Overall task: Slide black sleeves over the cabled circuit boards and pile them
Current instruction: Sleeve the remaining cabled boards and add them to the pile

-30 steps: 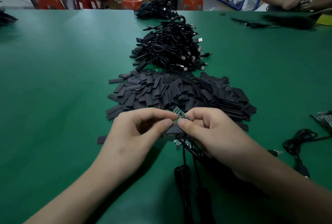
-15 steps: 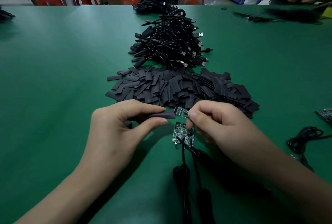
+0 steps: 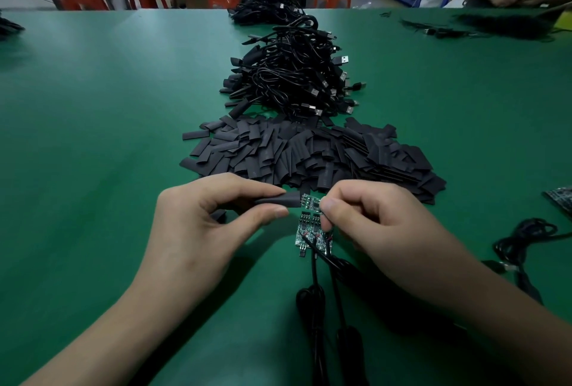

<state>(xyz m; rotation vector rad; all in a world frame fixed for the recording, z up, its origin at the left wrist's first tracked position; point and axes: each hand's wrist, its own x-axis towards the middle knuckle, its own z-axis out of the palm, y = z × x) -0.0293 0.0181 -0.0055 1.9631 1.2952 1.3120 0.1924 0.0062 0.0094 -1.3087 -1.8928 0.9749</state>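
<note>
Green table (image 3: 93, 138). Cable pile (image 3: 294, 76) far centre, loose sleeve pile (image 3: 309, 156) just in front of it. Left hand (image 3: 210, 221) pinches 1 sleeve (image 3: 278, 200) between thumb and forefinger. Right hand (image 3: 371, 224) pinches 1 board (image 3: 310, 201) at its cable end. Board tip is at the sleeve mouth, possibly just inside, hard to tell. Sleeve looks light, soft and flat: squeeze its edges to open it. Board looks stiff and fragile: grip the edges, don't pull the cable.

One wide-angle view, worn on the head, looks forward and down, close over the left hand (image 3: 198, 227) and right hand (image 3: 383, 224) at lower centre, across the green table (image 3: 93, 138) toward the frame's top edge.
</note>
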